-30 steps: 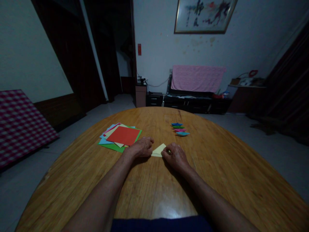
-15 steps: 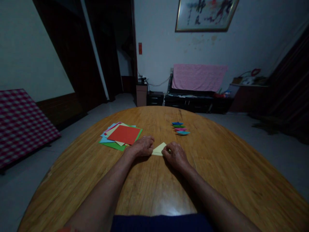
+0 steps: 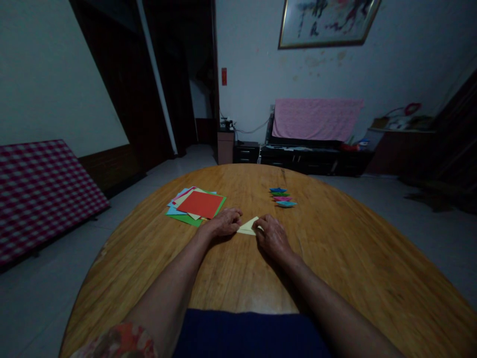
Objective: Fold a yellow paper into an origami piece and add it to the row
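Note:
A pale yellow sheet of paper (image 3: pixel 247 227), folded to a triangle with a strip along its lower edge, lies on the wooden table (image 3: pixel 238 278). At its left corner my left hand (image 3: pixel 225 222) has its fingers curled down on the paper. My right hand (image 3: pixel 274 235) pinches the other side, with thumb and fingers closed on it; the right corner is hidden beneath them. Left of the paper is a fanned pile of coloured paper sheets (image 3: pixel 200 204), a red one on top. Beyond my right hand stand several small folded paper boats (image 3: pixel 284 204) in a row, blue, green, pink and light blue.
The table's rounded far edge (image 3: pixel 246 165) faces a low black cabinet (image 3: pixel 316 161) with a pink cloth (image 3: pixel 316 119) draped over something on it. A red checked panel (image 3: pixel 44 194) leans at the left. A framed picture (image 3: pixel 328 22) hangs on the wall.
The whole view has shifted a little, so the table and the things on it appear further right. Both hands stay on the yellow paper, with my right fingers slightly more over it.

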Tool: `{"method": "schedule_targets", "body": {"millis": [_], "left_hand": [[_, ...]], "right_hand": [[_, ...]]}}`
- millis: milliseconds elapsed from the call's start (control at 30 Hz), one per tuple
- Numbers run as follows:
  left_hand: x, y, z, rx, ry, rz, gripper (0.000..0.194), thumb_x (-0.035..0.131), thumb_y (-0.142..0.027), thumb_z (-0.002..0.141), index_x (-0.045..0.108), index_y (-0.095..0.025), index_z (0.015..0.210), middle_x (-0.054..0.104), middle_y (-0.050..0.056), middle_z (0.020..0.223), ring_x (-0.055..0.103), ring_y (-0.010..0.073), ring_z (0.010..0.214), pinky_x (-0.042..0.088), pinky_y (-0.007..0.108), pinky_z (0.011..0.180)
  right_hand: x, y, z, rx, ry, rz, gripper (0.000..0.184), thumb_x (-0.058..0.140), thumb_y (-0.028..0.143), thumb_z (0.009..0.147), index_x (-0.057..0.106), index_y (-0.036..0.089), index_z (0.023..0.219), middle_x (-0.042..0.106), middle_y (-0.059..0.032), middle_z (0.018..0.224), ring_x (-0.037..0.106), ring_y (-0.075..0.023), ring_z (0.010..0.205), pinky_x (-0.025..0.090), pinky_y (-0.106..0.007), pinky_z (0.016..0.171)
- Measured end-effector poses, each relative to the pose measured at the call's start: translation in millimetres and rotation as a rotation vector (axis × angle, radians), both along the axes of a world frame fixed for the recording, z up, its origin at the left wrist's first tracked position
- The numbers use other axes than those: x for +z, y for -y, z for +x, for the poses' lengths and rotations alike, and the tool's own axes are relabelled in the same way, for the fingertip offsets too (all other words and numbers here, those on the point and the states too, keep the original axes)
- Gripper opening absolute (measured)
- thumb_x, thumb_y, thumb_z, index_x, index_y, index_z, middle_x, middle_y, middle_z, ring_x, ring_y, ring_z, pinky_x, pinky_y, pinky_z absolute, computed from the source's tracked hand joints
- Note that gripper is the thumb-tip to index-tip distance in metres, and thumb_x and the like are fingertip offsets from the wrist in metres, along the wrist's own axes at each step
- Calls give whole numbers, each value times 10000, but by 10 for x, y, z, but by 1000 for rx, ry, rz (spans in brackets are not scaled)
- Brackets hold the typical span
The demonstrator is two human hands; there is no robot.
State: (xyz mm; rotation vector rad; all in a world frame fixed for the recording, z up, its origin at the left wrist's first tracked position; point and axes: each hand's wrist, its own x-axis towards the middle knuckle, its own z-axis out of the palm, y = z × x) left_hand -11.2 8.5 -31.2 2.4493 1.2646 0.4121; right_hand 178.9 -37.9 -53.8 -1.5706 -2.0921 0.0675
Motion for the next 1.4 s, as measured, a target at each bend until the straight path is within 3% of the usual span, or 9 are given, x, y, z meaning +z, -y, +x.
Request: {"method": "schedule_targets", "body": {"millis": [300,600,967,1100,1267,1400], "left_hand": [[14,4,17,10,25,-32,148,513,-168,735,658,-156,762,594,69,1185,527,208,1087,400,303,948],[-173,-94,-49,-1,156,19,165,517,-137,720,664,-149,793,599,64,1173,543,186,1079,405,295,951],[-222,-122,-74,84,246,69,231,479,-98,720,685,-166,798,665,37,1027,590,156,968,443,262,882],[-159,-83,-56,218,280,72,235,511,-168,725,685,-157,882,684,27,836,605,159,797,470,252,743],[-37,5,81,201,372,-7,218,490,-182,744,674,-147,856,667,13,762,587,133,719,452,224,663],[-49,21,128,185,378,-86,214,488,-182,738,678,-139,826,646,2,710,561,122,673,435,211,615]], "right_hand": [[-26,21,22,134,47,45,192,533,266,882,724,254,863,607,-70,1147,521,-218,981,365,-333,804],[-11,63,50,223,130,64,298,408,302,947,696,261,1008,553,-90,1274,478,-249,1119,386,-369,861],[2,58,34,223,115,66,263,425,280,945,684,266,983,618,-59,1122,528,-197,1000,362,-317,774],[13,54,34,222,112,50,258,434,282,940,689,270,981,626,-55,1100,529,-195,992,354,-309,769],[34,65,36,224,118,41,262,424,290,945,682,278,986,624,-39,1111,526,-199,1002,345,-310,765],[44,73,30,218,121,42,254,432,285,941,680,275,996,626,-43,1097,526,-196,991,339,-308,764]]}}
